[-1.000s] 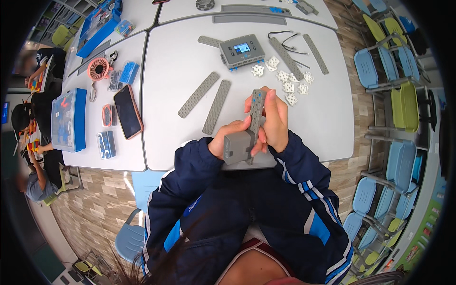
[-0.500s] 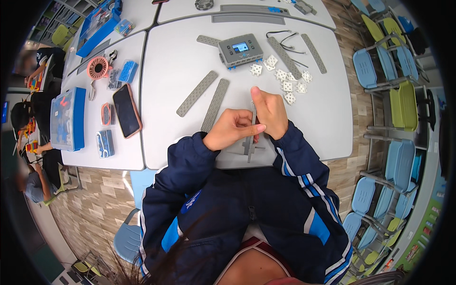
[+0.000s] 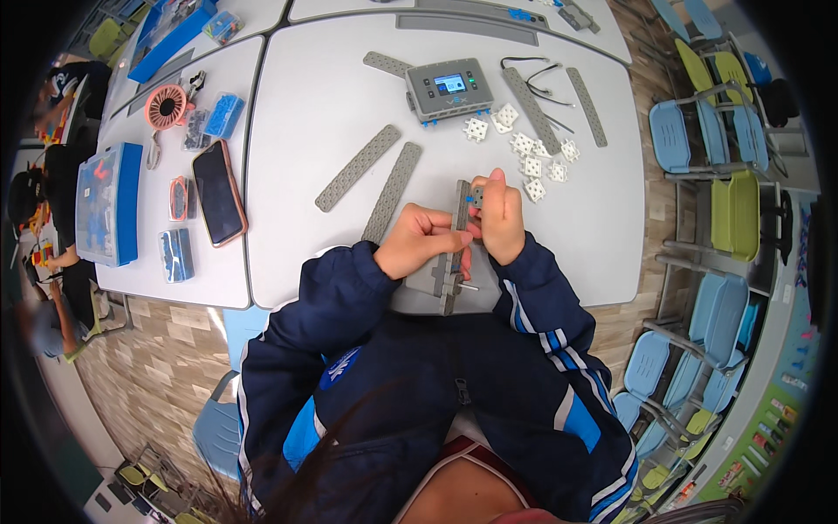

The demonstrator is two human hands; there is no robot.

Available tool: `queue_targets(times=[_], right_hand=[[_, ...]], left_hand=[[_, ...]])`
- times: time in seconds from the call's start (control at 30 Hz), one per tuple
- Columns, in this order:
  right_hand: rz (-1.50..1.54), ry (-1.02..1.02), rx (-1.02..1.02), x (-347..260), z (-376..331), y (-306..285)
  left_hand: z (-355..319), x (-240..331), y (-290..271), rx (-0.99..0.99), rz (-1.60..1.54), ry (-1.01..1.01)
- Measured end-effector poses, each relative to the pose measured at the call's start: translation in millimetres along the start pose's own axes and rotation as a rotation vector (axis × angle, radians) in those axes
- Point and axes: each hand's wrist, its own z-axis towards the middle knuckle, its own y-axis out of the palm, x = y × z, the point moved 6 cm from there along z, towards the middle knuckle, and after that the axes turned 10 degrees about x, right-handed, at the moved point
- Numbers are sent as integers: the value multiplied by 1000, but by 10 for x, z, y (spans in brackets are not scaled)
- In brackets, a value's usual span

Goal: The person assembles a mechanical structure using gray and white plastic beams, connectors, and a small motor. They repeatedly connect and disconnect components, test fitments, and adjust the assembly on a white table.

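Note:
Close to the table's near edge, my two hands hold a grey plastic beam assembly (image 3: 451, 271) upright between them. My left hand (image 3: 417, 244) pinches its middle from the left, thumb across the front. My right hand (image 3: 504, 218) grips the upper right side, where a small grey connector piece (image 3: 477, 194) with blue pins shows by the fingers. A thin metal shaft (image 3: 469, 286) sticks out to the right lower down. My fingers hide part of the joint. Two long grey perforated beams (image 3: 358, 168) (image 3: 392, 192) lie left of my hands.
Beyond my hands sit a grey control box (image 3: 449, 91) with a lit screen, several white connector blocks (image 3: 530, 166), black cables (image 3: 537, 87) and more grey beams (image 3: 587, 106). On the left table are a phone (image 3: 219, 193), a small fan (image 3: 166, 106) and a blue parts case (image 3: 109, 205). Chairs (image 3: 733, 214) stand right.
The assembly has turned from nearly edge-on to show a wider face. My right hand has shifted slightly down, and the connector piece with blue pins has come into sight.

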Motion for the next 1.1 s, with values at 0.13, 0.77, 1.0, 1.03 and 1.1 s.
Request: queue_targets(times=[0.13,0.77,1.0,1.03,1.1], right_hand=[[42,21,-78,-1,105,-58],[-186,-484,104,-269,187,-217],[-3,-288,-286,-50,-145,114],[-35,-309,-335,-27,-180,163],[-66,-273,-331,-31,-228,209]], left_hand=[[-5,84,-4,19,-15,-14],[78,128,-364,350,-299,125],[26,192,-534,489,-390,245],[15,200,-539,480,-382,253],[0,199,-550,506,-307,290]])
